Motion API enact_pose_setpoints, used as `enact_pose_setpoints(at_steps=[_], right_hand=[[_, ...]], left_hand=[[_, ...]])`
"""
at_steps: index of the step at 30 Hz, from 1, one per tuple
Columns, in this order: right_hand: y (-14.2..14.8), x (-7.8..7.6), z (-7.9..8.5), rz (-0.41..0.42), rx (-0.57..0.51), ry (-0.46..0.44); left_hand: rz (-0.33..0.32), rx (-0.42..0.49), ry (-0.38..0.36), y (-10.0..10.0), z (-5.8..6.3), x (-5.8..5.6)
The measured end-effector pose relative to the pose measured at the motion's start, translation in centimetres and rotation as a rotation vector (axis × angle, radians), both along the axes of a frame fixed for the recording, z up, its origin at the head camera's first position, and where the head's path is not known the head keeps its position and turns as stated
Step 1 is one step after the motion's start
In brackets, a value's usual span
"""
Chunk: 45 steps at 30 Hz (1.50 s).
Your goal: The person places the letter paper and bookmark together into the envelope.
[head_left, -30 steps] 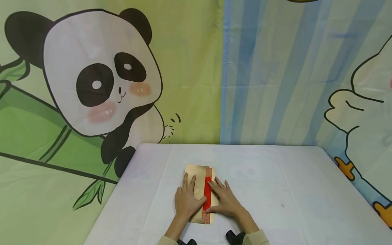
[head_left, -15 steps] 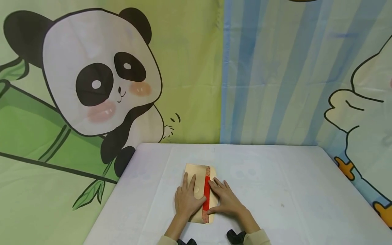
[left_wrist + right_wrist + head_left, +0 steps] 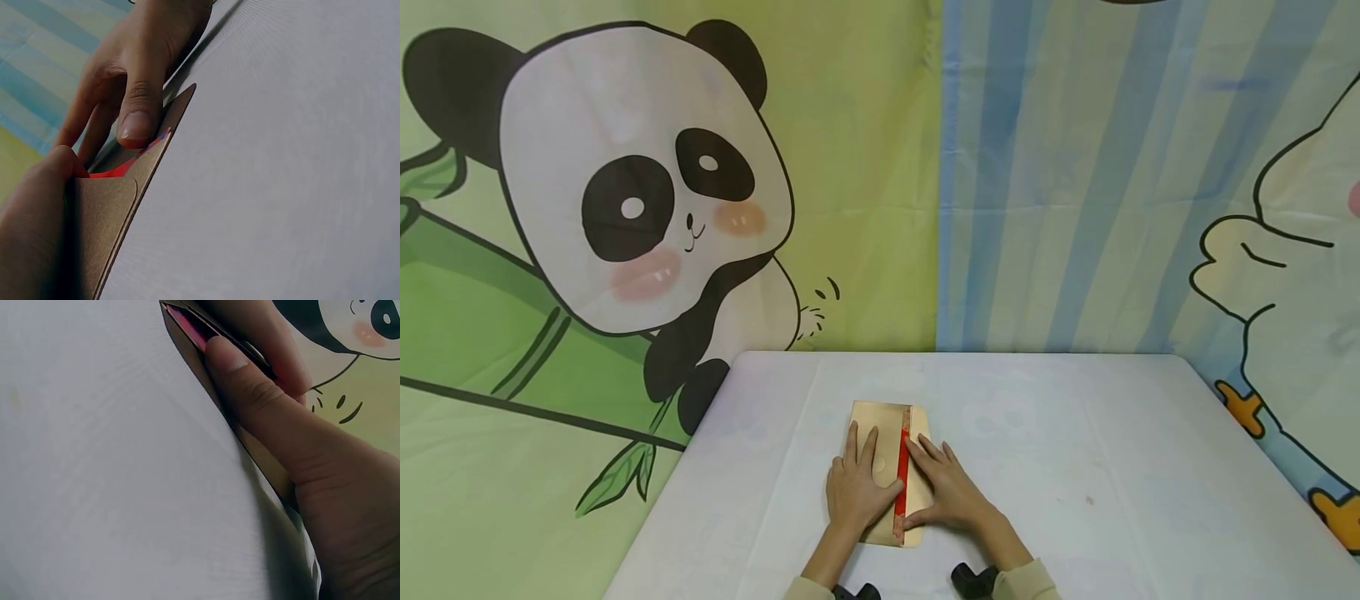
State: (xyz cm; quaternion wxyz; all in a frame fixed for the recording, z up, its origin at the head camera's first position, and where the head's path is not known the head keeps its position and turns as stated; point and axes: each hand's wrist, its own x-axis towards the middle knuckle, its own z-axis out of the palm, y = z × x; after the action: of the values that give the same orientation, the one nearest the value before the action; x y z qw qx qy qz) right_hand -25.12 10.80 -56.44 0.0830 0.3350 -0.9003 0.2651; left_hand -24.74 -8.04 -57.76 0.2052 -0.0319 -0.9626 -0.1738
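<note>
A tan kraft-paper envelope (image 3: 880, 417) lies flat on the table. A narrow red piece with patterned ends (image 3: 902, 462) shows lengthwise between its left panel and right flap. My left hand (image 3: 856, 496) rests on the left panel, fingers straight and thumb reaching to the red strip. My right hand (image 3: 957, 496) lies over the right flap, its fingertips and thumb touching along the red piece's right edge. In the left wrist view, the right thumb (image 3: 137, 115) presses down beside the notched paper edge. How far the red piece extends under the panel is hidden.
The white table (image 3: 1037, 467) extends around the envelope on all sides. Black wrist devices (image 3: 973, 581) sit at the sleeves. Behind the table hangs a cloth printed with a panda (image 3: 647, 108).
My right fingers have shifted slightly left across the envelope. The visible red strip has become narrower, and more of the tan right flap shows. My left hand stays nearly still.
</note>
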Motion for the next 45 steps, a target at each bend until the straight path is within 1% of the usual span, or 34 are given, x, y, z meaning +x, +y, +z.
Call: enact_pose_setpoints(at_steps=[3,9,13,19,24,28,37,45], right_hand=[[0.1,-0.2,-0.1,0.008,0.010,0.011],[-0.2,-0.4,-0.2,0.008,0.012,0.071],[-0.6,-0.4,-0.3,0.009,-0.001,0.063],[-0.9,-0.1,-0.5,-0.023,-0.002,0.042],[-1.1,0.2,-0.3,-0.045,0.002,0.029],[-1.3,0.3,-0.2,-0.048,-0.001,0.043],[-1.3,0.0,-0.5,-0.057,0.023,0.112],[-1.4,0.0,-0.6,-0.051,0.032,0.115]], left_hand=[[-0.002,0.002,0.012,0.0,0.1,0.0],[-0.003,-0.006,0.030,0.0,0.2,-0.1],[-0.004,-0.016,0.022,0.1,0.2,-0.1],[-0.005,-0.029,-0.015,0.0,0.2,0.1],[-0.012,-0.032,0.005,-0.1,0.0,0.0],[-0.016,-0.030,0.018,0.0,0.1,0.1],[-0.014,-0.027,-0.001,0.0,0.0,0.0],[-0.012,-0.030,0.012,0.0,0.1,0.1]])
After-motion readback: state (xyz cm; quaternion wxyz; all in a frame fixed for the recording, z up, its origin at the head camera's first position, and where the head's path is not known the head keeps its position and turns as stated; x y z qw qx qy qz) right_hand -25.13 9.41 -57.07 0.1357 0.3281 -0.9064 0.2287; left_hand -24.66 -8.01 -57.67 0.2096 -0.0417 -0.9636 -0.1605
